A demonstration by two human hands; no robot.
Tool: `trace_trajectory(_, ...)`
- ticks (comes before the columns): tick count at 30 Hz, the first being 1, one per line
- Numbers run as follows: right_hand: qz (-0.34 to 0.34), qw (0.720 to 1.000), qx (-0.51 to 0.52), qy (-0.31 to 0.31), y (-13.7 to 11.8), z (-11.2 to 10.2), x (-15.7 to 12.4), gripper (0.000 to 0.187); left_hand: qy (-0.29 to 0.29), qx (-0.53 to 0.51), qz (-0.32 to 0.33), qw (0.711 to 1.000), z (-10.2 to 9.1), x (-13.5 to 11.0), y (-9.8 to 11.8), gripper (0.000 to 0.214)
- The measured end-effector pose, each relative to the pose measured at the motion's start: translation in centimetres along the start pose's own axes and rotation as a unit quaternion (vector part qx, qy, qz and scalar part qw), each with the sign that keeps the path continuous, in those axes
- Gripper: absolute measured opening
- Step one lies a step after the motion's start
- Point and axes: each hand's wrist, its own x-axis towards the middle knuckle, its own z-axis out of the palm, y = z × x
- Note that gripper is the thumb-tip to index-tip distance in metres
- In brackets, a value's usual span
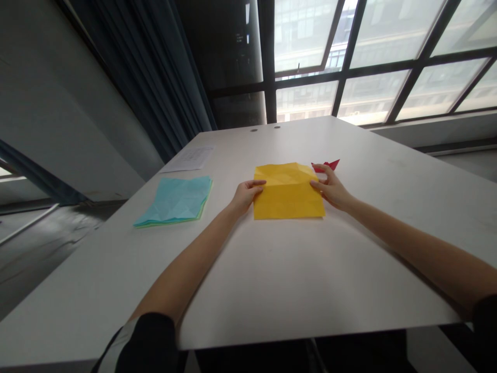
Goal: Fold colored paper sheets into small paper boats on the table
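A yellow sheet of origami paper [289, 194], with faint crease lines across it, is held between my two hands above the white table. My left hand [248, 194] pinches its left edge, thumb on top. On the right edge, my right hand [330, 187] grips the same sheet with thumb and fingers. Just behind my right fingers lies a small red folded paper piece [333, 165], partly hidden by the hand.
A stack of creased paper sheets [178, 199], light blue on top with green below, lies to the left on the white table [287, 285]. Behind it is a printed white sheet [190, 158]. A dark curtain [155, 67] and windows stand beyond the table.
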Motion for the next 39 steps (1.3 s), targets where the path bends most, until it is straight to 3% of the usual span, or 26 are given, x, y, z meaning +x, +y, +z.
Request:
trace_trajectory(5,-0.003,1.0,-0.006,-0.012,0.2,0.0,0.3,0.041,-0.02,-0.011,-0.006,1.0,-0.1,0.0,-0.1,0.027)
trace_trajectory(16,0.006,1.0,-0.002,0.007,0.2,0.3,0.2,0.039,-0.034,0.001,0.028,0.999,-0.2,0.2,-0.8,0.043)
trace_trajectory(23,0.014,0.999,0.029,0.023,-0.1,1.0,0.0,0.033,-0.015,-0.019,0.058,0.998,0.2,0.0,-0.8,0.037)
trace_trajectory(31,0.047,0.992,0.113,0.016,0.1,1.5,0.0,0.029,0.011,-0.08,0.02,0.997,1.2,-0.6,-0.5,0.03)
trace_trajectory(39,0.046,0.992,0.114,0.011,-0.3,1.6,-0.1,0.035,-0.001,-0.069,0.043,0.997,0.7,-0.2,-0.4,0.032)
